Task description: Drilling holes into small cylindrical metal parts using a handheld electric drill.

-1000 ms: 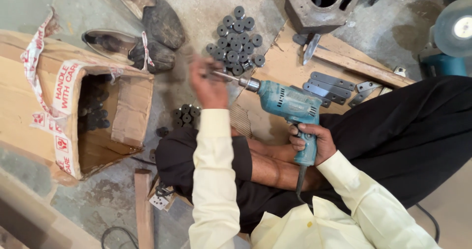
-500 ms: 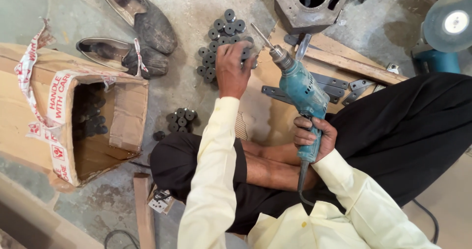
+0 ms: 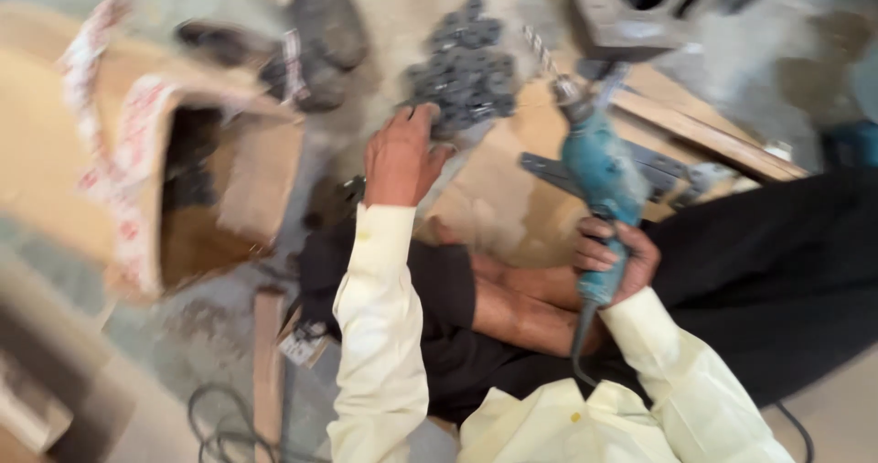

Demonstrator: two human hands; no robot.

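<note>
a: though the picture is smeared, what is the biggest thing here, and why does it lie like that?

b: one cardboard box (image 3: pixel 137 152), tipped on its side with its opening facing the person, so the dark parts inside sit within reach. one grey metal block (image 3: pixel 640 5) with a round bore stands at the top edge, beside wooden boards (image 3: pixel 704 124).

a: and the drill?

b: one teal electric drill (image 3: pixel 599 175), held upright over the lap with its bit (image 3: pixel 541 53) angled up and away. the right hand (image 3: pixel 615 260) is wrapped tight round its handle, low down, so the cord falls free past the sleeve.

a: the other hand?

b: the left hand (image 3: pixel 400 156) stretches forward to the heap of dark round metal discs (image 3: pixel 465 71) on the floor. its fingertips touch the heap's near edge, fingers curled; i cannot tell whether they have closed on a disc.

a: how many discs?

b: too blurred to count, well over a dozen, in one tight cluster close enough to pick from while seated. a second, smaller clump (image 3: pixel 334 202) lies by the knee. two worn shoes (image 3: pixel 311 42) sit aside beyond the box.
</note>
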